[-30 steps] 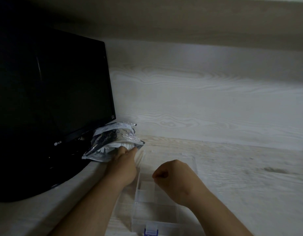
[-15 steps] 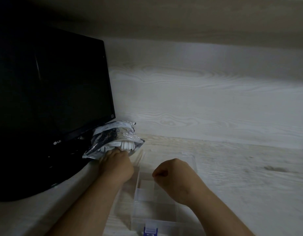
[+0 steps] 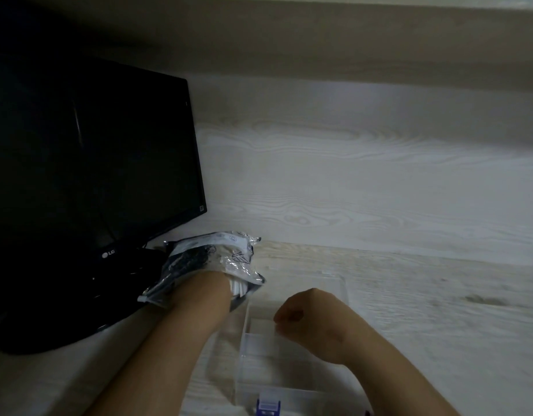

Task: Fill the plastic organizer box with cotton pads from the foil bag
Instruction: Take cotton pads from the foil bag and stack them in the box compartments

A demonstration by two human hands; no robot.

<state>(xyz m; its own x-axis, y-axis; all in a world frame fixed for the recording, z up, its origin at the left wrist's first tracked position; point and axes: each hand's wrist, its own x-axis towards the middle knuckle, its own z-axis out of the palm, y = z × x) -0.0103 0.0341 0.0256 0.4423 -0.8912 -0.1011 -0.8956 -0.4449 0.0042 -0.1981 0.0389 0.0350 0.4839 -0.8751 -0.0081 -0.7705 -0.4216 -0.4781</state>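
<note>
Lying flat, foil bag [image 3: 206, 254] opens toward organizer box [image 3: 260, 351] (left hand [image 3: 215, 284] inside).

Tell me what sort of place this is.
Probably a home desk nook: a black LG monitor stands on a pale wood-grain desktop, with a matching back panel and a board overhead.

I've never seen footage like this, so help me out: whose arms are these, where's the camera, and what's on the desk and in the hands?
No machine here: a person wears a camera on the head, looking down at their own bare arms; that is the only view. The left hand reaches into a foil bag where white cotton pads show; its fingers are hidden. The right hand is a fist over a clear organizer box, holding nothing visible. A dark monitor stands left on the pale desk.
</note>
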